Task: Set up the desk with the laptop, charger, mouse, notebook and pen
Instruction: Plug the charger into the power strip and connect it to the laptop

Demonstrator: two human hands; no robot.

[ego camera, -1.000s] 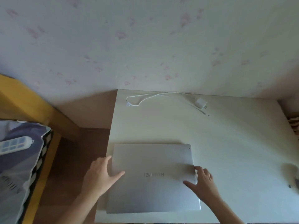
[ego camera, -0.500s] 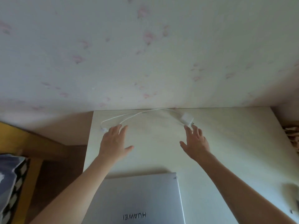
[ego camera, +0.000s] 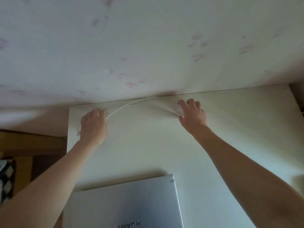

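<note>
A closed silver laptop (ego camera: pixel 128 203) lies at the near edge of the white desk (ego camera: pixel 164 145). The white charger cable (ego camera: pixel 131 105) arcs along the desk's far edge by the wall. My left hand (ego camera: pixel 93 124) covers the cable's left end, fingers curled over it. My right hand (ego camera: pixel 192 114) is curled over the white charger block (ego camera: pixel 179 111) at the cable's right end; only a sliver of the block shows. Mouse, notebook and pen are out of sight.
The wall with faint pink flower wallpaper (ego camera: pixel 148 46) rises right behind the desk. A wooden bed frame (ego camera: pixel 24 142) and patterned bedding (ego camera: pixel 6 176) sit to the left. A blurred object (ego camera: pixel 298 181) lies at the desk's right edge.
Both hands left the laptop, reached across the desk and now close over the two ends of the charger cable. The view has tilted upward toward the wall.
</note>
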